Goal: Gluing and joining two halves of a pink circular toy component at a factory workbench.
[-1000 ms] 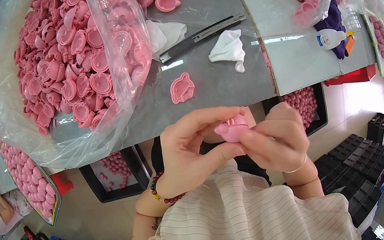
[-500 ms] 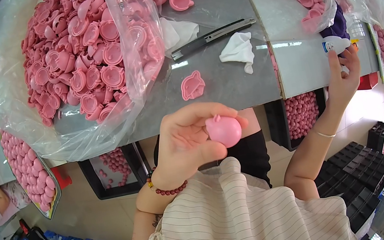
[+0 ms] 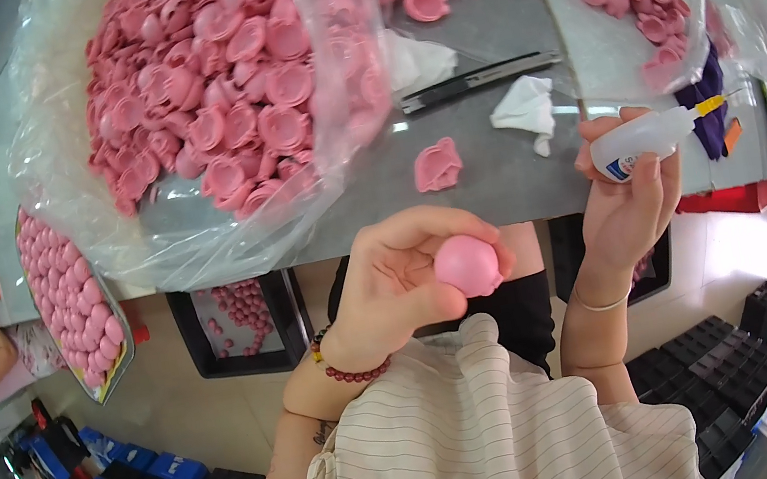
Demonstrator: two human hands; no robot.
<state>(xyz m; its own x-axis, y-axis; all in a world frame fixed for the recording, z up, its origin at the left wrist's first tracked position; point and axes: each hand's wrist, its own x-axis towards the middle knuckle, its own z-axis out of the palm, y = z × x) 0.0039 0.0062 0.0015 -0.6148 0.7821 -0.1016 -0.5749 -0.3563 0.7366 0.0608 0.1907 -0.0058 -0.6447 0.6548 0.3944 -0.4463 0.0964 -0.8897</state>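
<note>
Pinched between the thumb and fingers of my left hand (image 3: 414,270) is a round pink plastic piece (image 3: 467,266), smooth and ball-like, with a small bump at its lower edge. It hangs in front of the table's near edge. To the right, my right hand (image 3: 644,191) grips a translucent white squeeze bottle (image 3: 643,143) with a yellow needle tip pointing right. On the grey tabletop beyond my left hand lies a single pink shell piece (image 3: 437,165). A crumpled white cloth (image 3: 527,112) sits near it, to the right.
A clear plastic bag (image 3: 45,215) of pink half shells (image 3: 207,96) fills the left of the table. More shells lie at the back right. A black box cutter (image 3: 479,79) lies mid-table. A tray (image 3: 74,301) of pink balls stands left; a black bin (image 3: 241,324) sits below.
My right hand has lifted the squeeze bottle and brought it left, nearer my left hand. The pink ball has turned in my left fingers, its bump moving from top to bottom.
</note>
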